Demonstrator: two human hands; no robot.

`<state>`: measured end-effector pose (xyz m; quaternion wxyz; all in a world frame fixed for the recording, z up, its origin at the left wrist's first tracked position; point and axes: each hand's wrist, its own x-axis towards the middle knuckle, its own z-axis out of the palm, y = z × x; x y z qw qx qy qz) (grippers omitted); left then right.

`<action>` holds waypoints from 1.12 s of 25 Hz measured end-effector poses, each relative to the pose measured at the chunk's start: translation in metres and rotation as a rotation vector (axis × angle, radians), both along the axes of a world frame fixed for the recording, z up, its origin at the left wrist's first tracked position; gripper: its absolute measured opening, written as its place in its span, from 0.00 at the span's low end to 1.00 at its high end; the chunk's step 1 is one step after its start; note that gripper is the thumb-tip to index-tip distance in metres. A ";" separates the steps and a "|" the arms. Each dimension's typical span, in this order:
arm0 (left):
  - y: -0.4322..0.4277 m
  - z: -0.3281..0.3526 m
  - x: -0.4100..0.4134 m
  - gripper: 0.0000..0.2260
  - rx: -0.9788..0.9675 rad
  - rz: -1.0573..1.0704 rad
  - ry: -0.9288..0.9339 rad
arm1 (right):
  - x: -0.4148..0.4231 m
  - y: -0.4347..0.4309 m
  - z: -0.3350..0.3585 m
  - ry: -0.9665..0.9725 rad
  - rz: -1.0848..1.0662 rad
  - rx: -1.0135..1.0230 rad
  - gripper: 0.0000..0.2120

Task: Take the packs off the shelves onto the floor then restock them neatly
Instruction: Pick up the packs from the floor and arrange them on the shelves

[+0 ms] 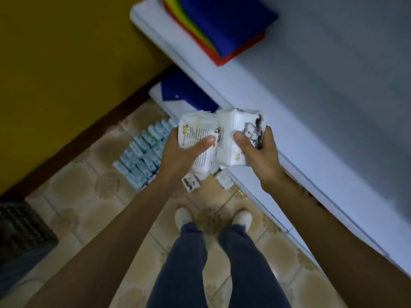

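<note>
A person's left hand (180, 150) and right hand (258, 150) clutch two white packs (233, 123), one apiece, above the tiled floor (89, 185) beside the white shelf (311, 112). With blue packs (142, 156) rowed below, unloading seems underway; next, lower both alongside them.

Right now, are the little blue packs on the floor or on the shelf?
On the floor. The blue packs sit in rows on it beside the yellow wall, not on the white shelf.

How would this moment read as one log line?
left hand grips left white pack | right hand grips right white pack | blue packs rowed on floor
</note>
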<state>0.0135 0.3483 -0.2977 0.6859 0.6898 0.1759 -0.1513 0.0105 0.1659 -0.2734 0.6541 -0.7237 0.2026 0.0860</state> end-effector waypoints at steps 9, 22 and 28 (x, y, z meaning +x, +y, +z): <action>-0.134 0.166 -0.052 0.40 0.038 -0.537 -0.498 | -0.141 -0.090 0.160 -0.447 -0.437 -0.091 0.31; -0.354 0.312 -0.337 0.43 -0.149 -0.875 -0.943 | -0.478 -0.258 0.296 -0.738 -0.910 -0.444 0.32; -0.406 0.333 -0.388 0.43 -0.073 -0.981 -1.038 | -0.542 -0.299 0.307 -0.777 -1.001 -0.519 0.30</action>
